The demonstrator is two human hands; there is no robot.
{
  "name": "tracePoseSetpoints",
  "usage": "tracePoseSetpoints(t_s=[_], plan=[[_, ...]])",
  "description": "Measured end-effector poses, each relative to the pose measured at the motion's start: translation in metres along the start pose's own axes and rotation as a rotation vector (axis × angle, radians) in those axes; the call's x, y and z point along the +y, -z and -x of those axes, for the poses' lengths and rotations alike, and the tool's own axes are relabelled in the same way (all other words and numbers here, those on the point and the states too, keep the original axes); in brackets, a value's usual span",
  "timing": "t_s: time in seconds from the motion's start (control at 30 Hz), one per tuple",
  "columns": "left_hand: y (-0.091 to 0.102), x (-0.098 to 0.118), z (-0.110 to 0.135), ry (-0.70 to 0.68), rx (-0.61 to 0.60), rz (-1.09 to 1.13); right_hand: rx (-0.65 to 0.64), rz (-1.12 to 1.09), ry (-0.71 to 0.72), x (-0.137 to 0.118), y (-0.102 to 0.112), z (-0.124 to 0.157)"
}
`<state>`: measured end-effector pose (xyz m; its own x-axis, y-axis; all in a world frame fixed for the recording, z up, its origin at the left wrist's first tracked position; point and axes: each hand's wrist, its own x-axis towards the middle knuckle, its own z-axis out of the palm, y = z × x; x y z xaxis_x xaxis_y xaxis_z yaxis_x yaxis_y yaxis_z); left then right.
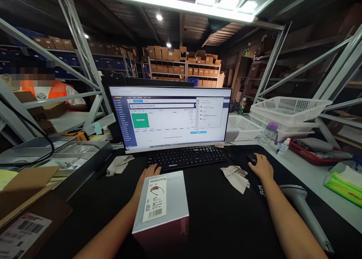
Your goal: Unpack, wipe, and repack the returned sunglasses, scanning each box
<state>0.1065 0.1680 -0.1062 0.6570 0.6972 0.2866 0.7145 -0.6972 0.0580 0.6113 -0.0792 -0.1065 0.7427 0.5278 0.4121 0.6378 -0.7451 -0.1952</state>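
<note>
A white box (166,202) with a "Wakening" label and a barcode lies on the black desk mat (215,221) in front of me. My left hand (148,175) rests against the box's far left corner, fingers curled, just short of the black keyboard (186,157). My right hand (261,166) lies closed over a black mouse (251,159) on the right of the mat. Behind the keyboard a monitor (172,117) shows a software page with a green tile.
A crumpled cloth (236,176) lies between keyboard and mouse, another cloth (118,164) left of the keyboard. A barcode scanner (302,210) lies by my right forearm. White baskets (288,110), a bottle (270,132), a red tray (313,153) stand right. A person in orange (53,91) sits far left.
</note>
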Motion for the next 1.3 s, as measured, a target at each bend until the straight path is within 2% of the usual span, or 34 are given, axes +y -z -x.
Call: tracePoseSetpoints(t_s=[0.57,0.93,1.3], plan=[[0.005,0.009,0.005,0.044,-0.015,-0.050,0.025,-0.013,0.090,0.006,-0.012,-0.004],[0.005,0.008,0.003,0.052,-0.065,-0.035,-0.003,0.009,0.082,0.004,-0.008,-0.004],[-0.002,0.002,0.001,0.041,-0.031,-0.019,-0.001,-0.017,0.101,0.005,-0.008,-0.004]])
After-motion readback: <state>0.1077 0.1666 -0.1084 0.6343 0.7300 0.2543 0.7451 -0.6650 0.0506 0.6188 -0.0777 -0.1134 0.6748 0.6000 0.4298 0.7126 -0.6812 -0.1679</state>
